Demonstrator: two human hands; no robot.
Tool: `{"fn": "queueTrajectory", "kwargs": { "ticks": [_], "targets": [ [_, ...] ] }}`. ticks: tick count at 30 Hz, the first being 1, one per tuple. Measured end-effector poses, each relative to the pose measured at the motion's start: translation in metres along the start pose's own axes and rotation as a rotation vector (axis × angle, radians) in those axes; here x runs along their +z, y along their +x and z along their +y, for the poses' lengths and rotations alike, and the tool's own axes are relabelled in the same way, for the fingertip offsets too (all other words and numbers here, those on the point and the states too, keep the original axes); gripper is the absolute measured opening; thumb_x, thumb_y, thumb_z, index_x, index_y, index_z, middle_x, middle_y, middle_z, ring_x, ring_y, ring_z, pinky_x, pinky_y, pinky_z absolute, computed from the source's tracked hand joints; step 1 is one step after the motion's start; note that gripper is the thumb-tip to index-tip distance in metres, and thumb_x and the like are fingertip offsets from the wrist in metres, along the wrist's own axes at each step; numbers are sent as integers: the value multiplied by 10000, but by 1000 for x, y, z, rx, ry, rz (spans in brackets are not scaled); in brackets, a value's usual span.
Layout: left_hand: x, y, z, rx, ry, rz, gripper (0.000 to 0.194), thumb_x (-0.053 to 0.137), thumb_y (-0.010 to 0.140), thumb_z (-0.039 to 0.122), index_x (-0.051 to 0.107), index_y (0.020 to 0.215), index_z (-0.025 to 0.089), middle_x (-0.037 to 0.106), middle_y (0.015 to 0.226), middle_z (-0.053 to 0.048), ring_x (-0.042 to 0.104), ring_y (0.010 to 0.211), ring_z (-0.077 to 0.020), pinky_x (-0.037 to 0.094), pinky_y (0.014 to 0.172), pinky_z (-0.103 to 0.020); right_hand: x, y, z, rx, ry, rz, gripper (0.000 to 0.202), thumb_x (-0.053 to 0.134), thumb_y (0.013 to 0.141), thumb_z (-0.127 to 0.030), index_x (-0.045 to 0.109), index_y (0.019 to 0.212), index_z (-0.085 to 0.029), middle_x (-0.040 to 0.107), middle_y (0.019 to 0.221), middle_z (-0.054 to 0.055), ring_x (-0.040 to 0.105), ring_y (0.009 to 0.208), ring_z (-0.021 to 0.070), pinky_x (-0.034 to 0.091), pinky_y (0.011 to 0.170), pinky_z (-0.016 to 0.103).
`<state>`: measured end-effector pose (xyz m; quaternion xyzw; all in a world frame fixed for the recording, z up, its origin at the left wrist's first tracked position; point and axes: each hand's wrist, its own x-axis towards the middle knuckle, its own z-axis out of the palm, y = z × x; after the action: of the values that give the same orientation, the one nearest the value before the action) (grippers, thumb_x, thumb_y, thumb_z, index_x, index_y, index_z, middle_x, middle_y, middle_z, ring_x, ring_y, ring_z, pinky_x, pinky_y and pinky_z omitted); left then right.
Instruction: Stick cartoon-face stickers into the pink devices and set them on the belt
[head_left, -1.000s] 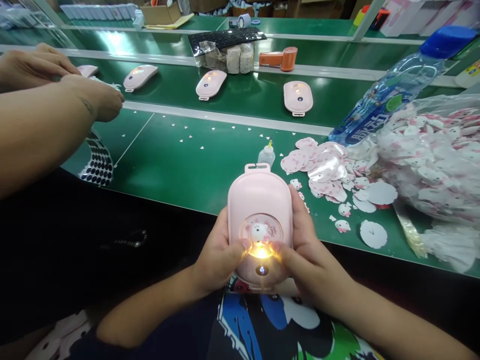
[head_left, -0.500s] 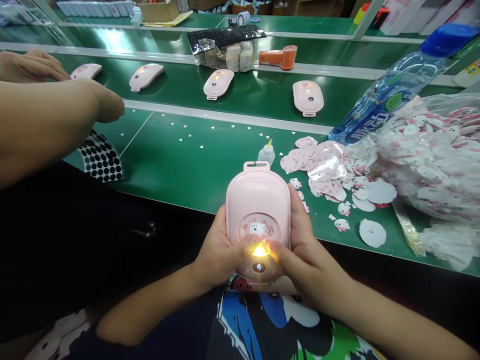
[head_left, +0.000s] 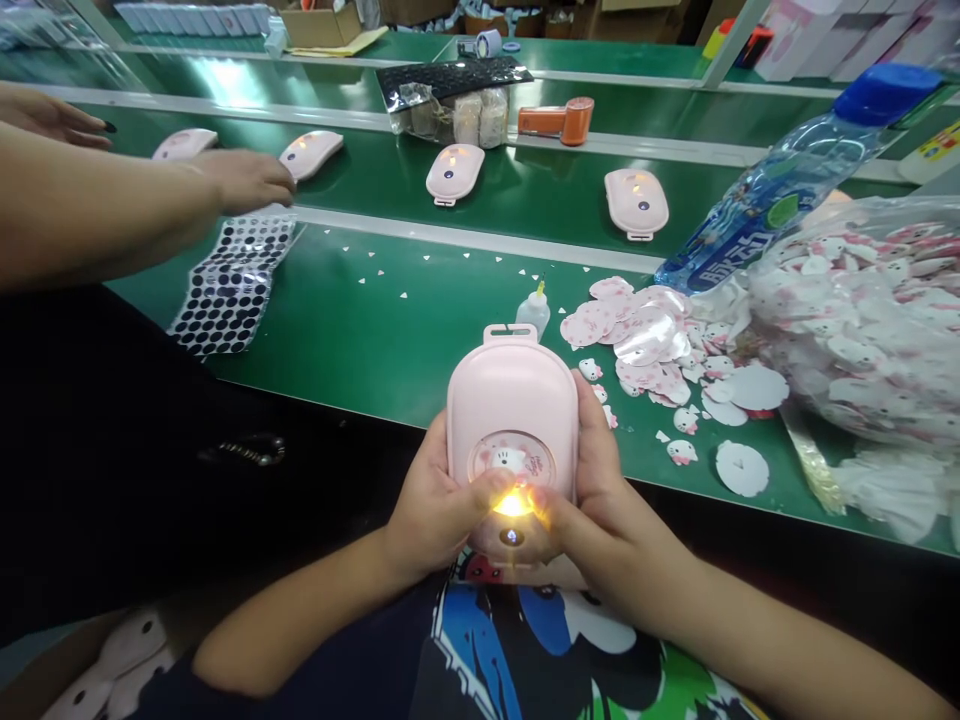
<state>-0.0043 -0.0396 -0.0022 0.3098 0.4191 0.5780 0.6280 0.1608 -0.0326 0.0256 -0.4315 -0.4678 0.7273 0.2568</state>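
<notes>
A pale pink rounded device [head_left: 513, 385] is held upright between both hands, over the lap at the bench edge. On its front are an oval cat-face sticker [head_left: 514, 458], a glowing yellow light below that and a small lit display [head_left: 512, 537]. My left hand [head_left: 442, 500] wraps round the left side, its thumb at the light near the sticker's lower edge. Round the right side is my right hand [head_left: 600, 490], with its thumb on the other side of the light. The fingers behind the device are hidden.
Several pink devices [head_left: 454, 174] lie on the green belt. On the right are cut stickers [head_left: 652, 325], a blue-capped bottle [head_left: 780, 190] and a full plastic bag [head_left: 862, 320]. A small dropper bottle [head_left: 534, 310] stands behind the held device. Another person's arm [head_left: 112, 200] reaches in at left.
The devices on the belt have shifted slightly right. The other person's hand has moved right, and more of the black-dotted sheet shows. My hands and the held device have barely moved.
</notes>
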Motion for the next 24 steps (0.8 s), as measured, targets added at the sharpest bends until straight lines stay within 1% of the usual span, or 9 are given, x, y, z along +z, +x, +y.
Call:
{"fn": "queueTrajectory", "kwargs": {
  "ticks": [2,4,7,9,12,16,18,21,24],
  "targets": [
    [0,0,0,4,-8,3,458,819,701,255,580,1089,213,716,1004,-65,695,860,-240,590,749,-365,0,0,-1,40,20,-14,919,466,965,-274,-290,1429,-514,293,1556,154,718,988,282,658,653,426],
    [0,-1,-1,7,-25,-1,449,818,702,241,581,1082,215,718,993,-56,695,849,-225,591,755,-357,-1,0,-1,19,-39,-9,928,477,960,-278,-287,1443,-488,311,1548,150,683,1074,293,637,759,475],
    [-1,-3,-1,2,-24,16,486,829,689,226,572,1102,221,723,981,-53,696,831,-213,592,739,-338,-2,1,1,-95,-239,53,927,514,938,-271,-207,1501,-421,270,1574,139,486,1326,340,507,979,560],
    [-2,-5,0,-7,-8,36,545,848,663,234,561,1125,224,724,982,-61,698,822,-218,591,714,-322,-3,3,2,-146,-344,70,951,534,924,-271,-206,1511,-383,198,1603,152,376,1398,369,458,1015,592],
    [-9,-8,6,-31,-8,25,665,885,612,323,546,1175,225,725,1002,-87,703,841,-252,590,706,-333,-5,4,-1,-224,-379,-28,1009,570,904,-273,-235,1508,-343,224,1595,179,407,1382,357,449,1018,593],
    [-37,2,28,62,45,149,607,894,593,344,585,1108,257,739,863,-28,704,699,-215,580,590,-280,-24,-3,-12,-492,-479,-74,820,596,870,-211,161,1542,-390,435,1508,98,546,1283,275,491,1026,489],
    [-56,17,49,231,134,305,496,893,585,244,609,991,257,712,729,35,664,581,-155,555,531,-226,-43,-11,-11,-639,-587,49,675,573,872,-174,359,1474,-391,567,1398,66,598,1227,256,529,1003,435],
    [-79,56,88,408,234,496,446,899,538,225,633,896,206,686,688,41,636,578,-143,565,548,-227,-77,-17,5,-836,-746,290,565,544,875,-139,481,1396,-347,700,1206,47,681,1097,225,568,955,356],
    [-81,116,120,481,265,526,443,885,518,227,654,893,191,680,748,50,628,651,-130,556,576,-195,-106,-9,35,-990,-961,451,477,572,865,-143,558,1316,-297,751,1073,24,729,965,185,584,896,273]
  ]
}}
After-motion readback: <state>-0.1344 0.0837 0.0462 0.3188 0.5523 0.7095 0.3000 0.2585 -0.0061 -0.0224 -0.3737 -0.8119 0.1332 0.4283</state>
